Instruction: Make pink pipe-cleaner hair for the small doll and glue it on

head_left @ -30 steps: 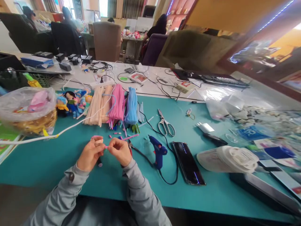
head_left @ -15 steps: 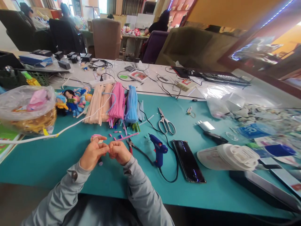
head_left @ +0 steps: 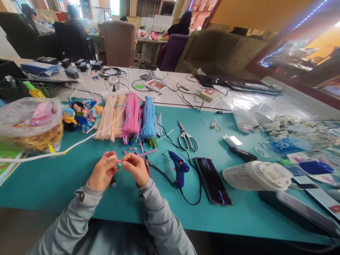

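Both my left hand (head_left: pixel 102 172) and right hand (head_left: pixel 135 169) pinch one fuzzy pink pipe-cleaner piece (head_left: pixel 117 160), left of the blue glue gun (head_left: pixel 179 170).

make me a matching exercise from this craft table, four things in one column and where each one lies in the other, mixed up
Things:
1. glue gun
2. scissors
3. phone
4. small dolls

Places:
A. at the far left of the teal mat, beside the plastic bag
B. flat on the mat just right of the glue gun, screen up
C. beyond the glue gun, right of the blue pipe cleaner bundle
D. just right of the right hand, black cord trailing from it

Pairs: 1-D, 2-C, 3-B, 4-A
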A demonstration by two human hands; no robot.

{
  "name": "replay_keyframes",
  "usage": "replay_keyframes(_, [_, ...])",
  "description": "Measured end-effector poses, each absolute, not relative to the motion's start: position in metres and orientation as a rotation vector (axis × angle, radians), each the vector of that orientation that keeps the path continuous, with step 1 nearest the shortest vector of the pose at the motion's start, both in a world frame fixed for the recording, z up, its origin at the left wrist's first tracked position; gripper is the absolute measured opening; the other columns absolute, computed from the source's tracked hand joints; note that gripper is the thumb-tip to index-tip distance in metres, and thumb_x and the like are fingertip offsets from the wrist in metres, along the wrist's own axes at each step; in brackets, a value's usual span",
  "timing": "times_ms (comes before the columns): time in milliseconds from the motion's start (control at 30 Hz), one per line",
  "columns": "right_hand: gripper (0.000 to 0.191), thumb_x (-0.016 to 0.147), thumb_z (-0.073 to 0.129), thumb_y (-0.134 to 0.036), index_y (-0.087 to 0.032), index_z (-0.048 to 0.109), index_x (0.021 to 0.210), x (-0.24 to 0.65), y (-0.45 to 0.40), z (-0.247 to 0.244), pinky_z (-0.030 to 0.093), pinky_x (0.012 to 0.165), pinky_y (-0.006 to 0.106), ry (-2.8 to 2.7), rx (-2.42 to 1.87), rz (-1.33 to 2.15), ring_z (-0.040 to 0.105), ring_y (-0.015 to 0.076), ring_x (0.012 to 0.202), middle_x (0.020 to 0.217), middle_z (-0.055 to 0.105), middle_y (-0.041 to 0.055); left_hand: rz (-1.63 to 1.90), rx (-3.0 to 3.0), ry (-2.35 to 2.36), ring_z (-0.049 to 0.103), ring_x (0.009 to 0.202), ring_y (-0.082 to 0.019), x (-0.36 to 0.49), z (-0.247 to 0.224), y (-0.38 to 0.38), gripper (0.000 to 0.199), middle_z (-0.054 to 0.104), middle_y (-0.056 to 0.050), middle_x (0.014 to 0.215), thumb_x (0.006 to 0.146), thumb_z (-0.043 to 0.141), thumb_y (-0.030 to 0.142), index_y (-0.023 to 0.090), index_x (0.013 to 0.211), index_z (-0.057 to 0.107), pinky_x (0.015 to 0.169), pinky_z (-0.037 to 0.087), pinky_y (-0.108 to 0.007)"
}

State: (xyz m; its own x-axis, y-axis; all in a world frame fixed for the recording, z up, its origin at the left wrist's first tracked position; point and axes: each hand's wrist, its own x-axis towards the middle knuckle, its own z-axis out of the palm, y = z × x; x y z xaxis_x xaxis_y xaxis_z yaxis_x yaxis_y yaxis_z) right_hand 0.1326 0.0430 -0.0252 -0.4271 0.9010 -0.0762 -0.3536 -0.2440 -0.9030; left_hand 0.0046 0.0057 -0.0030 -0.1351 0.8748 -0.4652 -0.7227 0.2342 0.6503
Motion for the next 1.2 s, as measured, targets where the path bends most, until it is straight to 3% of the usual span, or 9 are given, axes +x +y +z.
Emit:
replay_keyframes(233, [0.047, 0.067, 0.076, -0.06, -0.018, 0.056, 0.065, 0.132, 0.042, -0.025, 0.037, 0.055, 0.024, -1.258, -0.79, 1.694, 0.042, 0.0086, 0.054, 0.059, 0.05, -0.0045, 1.41, 0.191, 0.973, 0.054, 0.049, -0.007, 0.007, -0.005, 0.004, 0.046, 0.06, 0.006, 0.065, 0.052, 0.085, 0.006, 0.015, 0.089, 0.058, 0.046, 0.045, -0.017])
replay_keyframes(500, [0.057, 0.063, 0.072, -0.071, -0.019, 0.051, 0.065, 0.128, 0.04, -0.03, 0.038, 0.053, 0.024, -1.225, -0.771, 1.799, 0.042, 0.0084, 0.05, 0.057, 0.047, -0.0053, 1.427, 0.256, 0.935, 0.057, 0.054, -0.008, 0.008, -0.011, 0.002, 0.044, 0.06, 0.006, 0.066, 0.055, 0.085, 0.01, 0.017, 0.09, 0.059, 0.051, 0.047, -0.019])
replay_keyframes(633, [0.051, 0.067, 0.073, -0.066, -0.019, 0.054, 0.067, 0.13, 0.04, -0.029, 0.04, 0.056, 0.025, -1.253, -0.795, 1.729, 0.044, 0.0095, 0.054, 0.061, 0.051, -0.0038, 1.435, 0.22, 0.94, 0.058, 0.056, -0.007, 0.007, -0.01, 0.003, 0.04, 0.062, 0.005, 0.068, 0.055, 0.084, 0.009, 0.017, 0.087, 0.061, 0.053, 0.047, -0.018])
replay_keyframes(867, [0.016, 0.081, 0.068, -0.034, -0.019, 0.066, 0.077, 0.14, 0.041, -0.024, 0.045, 0.061, 0.028, -1.607, -0.787, 1.105, 0.05, 0.0128, 0.061, 0.071, 0.056, 0.0004, 1.408, 0.176, 0.976, 0.054, 0.052, -0.006, 0.003, -0.009, 0.004, 0.037, 0.06, 0.004, 0.068, 0.057, 0.08, 0.006, 0.016, 0.086, 0.061, 0.049, 0.044, -0.018])
replay_keyframes(1200, [0.011, 0.083, 0.062, -0.027, -0.021, 0.062, 0.074, 0.143, 0.041, -0.021, 0.046, 0.057, 0.028, -1.791, -0.762, 0.911, 0.049, 0.0133, 0.061, 0.075, 0.057, 0.0028, 1.383, 0.18, 1.002, 0.051, 0.051, -0.005, 0.005, -0.008, 0.001, 0.043, 0.057, 0.005, 0.072, 0.053, 0.082, 0.008, 0.016, 0.088, 0.058, 0.048, 0.042, -0.019])
